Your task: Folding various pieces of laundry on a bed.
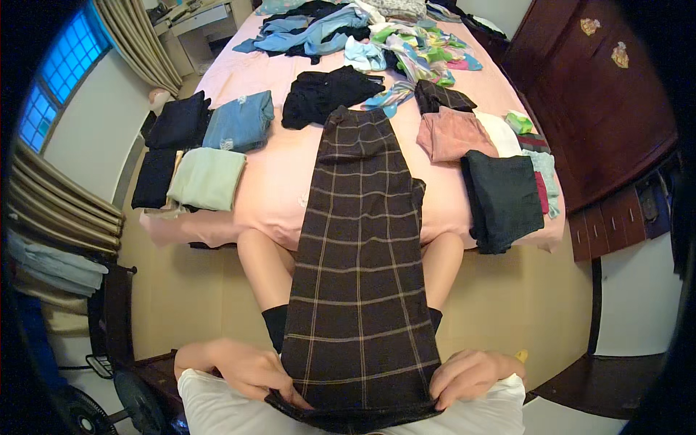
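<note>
Dark brown plaid trousers, doubled lengthwise, stretch from the bed across my lap to my waist. My left hand grips the near hem at its left corner, a finger tucked into the opening. At the right corner, my right hand pinches the same hem. The far, waistband end rests on the pink bedsheet, close to a crumpled black garment. My knees show on both sides of the cloth, against the bed's edge.
Folded clothes lie left, among them blue jeans and a pale green garment. A dark folded garment overhangs the bed edge at right, near a pink one. Loose clothes heap farther back. A fan stands lower left.
</note>
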Motion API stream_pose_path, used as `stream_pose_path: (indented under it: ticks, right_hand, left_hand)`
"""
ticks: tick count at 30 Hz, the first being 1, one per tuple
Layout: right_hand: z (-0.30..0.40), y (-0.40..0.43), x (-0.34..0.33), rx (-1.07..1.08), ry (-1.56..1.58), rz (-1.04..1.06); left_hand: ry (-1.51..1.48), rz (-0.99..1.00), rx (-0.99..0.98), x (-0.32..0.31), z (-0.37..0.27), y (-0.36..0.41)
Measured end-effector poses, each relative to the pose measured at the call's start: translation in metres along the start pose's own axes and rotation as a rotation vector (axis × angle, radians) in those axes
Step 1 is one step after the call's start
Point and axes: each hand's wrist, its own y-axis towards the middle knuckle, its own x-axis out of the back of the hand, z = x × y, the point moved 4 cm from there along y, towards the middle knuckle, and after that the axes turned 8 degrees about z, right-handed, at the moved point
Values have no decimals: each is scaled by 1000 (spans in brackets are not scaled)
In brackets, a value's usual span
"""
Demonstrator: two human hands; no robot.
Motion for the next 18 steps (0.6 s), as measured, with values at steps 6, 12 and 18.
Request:
stream_pose_path:
  ticks: [6,12,18]
  right_hand:
    - [-19,1,21,-33,120,-119]
    - [-28,-3,77,-106,-74,-452]
    - [-101,20,216,-245,-406,-1150]
  left_hand:
    - [-22,-47,-18,12,2,-4]
    - [27,-514,-73,112,8,-22]
    - [81,-1161,306,262,67,-46]
